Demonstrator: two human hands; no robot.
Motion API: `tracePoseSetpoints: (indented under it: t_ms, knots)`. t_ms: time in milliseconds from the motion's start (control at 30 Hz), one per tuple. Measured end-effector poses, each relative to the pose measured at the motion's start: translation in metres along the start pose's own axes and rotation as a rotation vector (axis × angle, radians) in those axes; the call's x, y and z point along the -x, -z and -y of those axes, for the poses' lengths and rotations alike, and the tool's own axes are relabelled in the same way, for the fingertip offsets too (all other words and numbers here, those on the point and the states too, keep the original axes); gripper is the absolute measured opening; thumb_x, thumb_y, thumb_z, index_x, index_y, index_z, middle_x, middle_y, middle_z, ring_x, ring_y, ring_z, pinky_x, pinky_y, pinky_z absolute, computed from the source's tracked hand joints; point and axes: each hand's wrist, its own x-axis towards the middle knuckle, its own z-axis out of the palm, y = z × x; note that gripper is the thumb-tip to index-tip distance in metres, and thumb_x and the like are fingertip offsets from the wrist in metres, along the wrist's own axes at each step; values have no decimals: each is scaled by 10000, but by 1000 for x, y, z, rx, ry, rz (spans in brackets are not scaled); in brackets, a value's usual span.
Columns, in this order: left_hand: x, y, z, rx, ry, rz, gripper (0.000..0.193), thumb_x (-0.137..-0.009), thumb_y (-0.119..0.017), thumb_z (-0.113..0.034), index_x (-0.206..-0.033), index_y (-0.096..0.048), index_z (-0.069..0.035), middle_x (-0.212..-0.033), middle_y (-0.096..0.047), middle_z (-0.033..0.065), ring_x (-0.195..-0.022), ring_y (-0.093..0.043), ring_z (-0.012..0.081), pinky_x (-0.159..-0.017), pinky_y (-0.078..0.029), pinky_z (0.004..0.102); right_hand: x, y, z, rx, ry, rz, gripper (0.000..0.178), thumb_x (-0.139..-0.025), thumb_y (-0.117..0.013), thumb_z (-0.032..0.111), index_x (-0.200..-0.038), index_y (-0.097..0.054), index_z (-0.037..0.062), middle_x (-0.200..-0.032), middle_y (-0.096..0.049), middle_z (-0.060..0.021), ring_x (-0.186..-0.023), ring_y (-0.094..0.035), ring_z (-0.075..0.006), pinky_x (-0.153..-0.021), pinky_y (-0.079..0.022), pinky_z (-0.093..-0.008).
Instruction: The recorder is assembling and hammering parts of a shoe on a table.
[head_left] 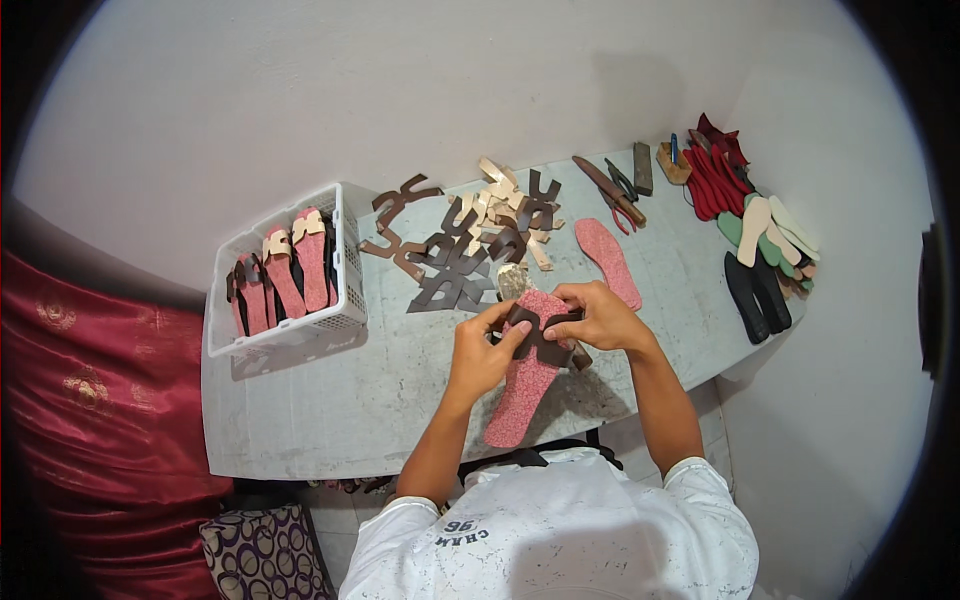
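Between my hands, tilted above the near part of the table, is a pink speckled sandal sole [523, 400] with a dark brown strap [548, 349] across its upper part. My left hand [487, 350] grips the strap's left side, thumb on top and fingers around the edge. On the other side, my right hand [598, 318] pinches the strap and the sole's edge, its thumb pressed on the strap. Just beyond the sole stands a worn, pale-topped object [514, 281], partly hidden; I cannot make out its kind. A second pink sole [607, 262] lies flat to the right.
At left, a white plastic basket [345, 290] holds several strapped sandals. Brown straps [455, 260] and cream straps [497, 190] are heaped mid-table. Behind lie a knife [605, 185], pliers [625, 212] and a grey block [642, 168]. Red soles [707, 185] and black soles [757, 295] sit at right.
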Motion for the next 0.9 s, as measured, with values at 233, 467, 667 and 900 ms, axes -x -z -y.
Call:
tracePoseSetpoints:
  t_ms: [233,467,667,900]
  knots:
    - [4,9,-2,124,148,101,215,-835,-692,-106,-987,-672,44,-782,-689,72,-712,-617,96,-647,-486,255,3,-8,5,-6,-23,-52,346,-730,-783,25,-969,-537,-13,-711,-651,-53,-634,-600,-83,-561,-470,-242]
    - [5,13,10,191,75,-39,106,-815,-729,-76,-822,-655,-1,-704,-624,1,-631,-529,44,-574,-423,214,-3,-38,14,646,390,-667,537,-601,-869,183,-1020,-568,33,-1047,-597,-135,-1007,-579,-245,-817,-475,-374]
    - [8,24,11,353,68,-186,113,-831,-722,-69,-812,-627,-11,-722,-610,-10,-644,-516,32,-574,-403,192,0,-74,24,631,317,-795,466,-653,-827,153,-1032,-602,1,-1082,-576,-145,-1035,-544,-325,-866,-455,-391]
    - [25,41,5,426,78,-171,91,-837,-707,-49,-832,-626,-9,-756,-634,14,-666,-549,43,-604,-442,201,5,-98,29,270,267,-620,412,-784,-708,57,-1167,-605,-52,-943,-669,-197,-839,-660,-296,-781,-507,-345]
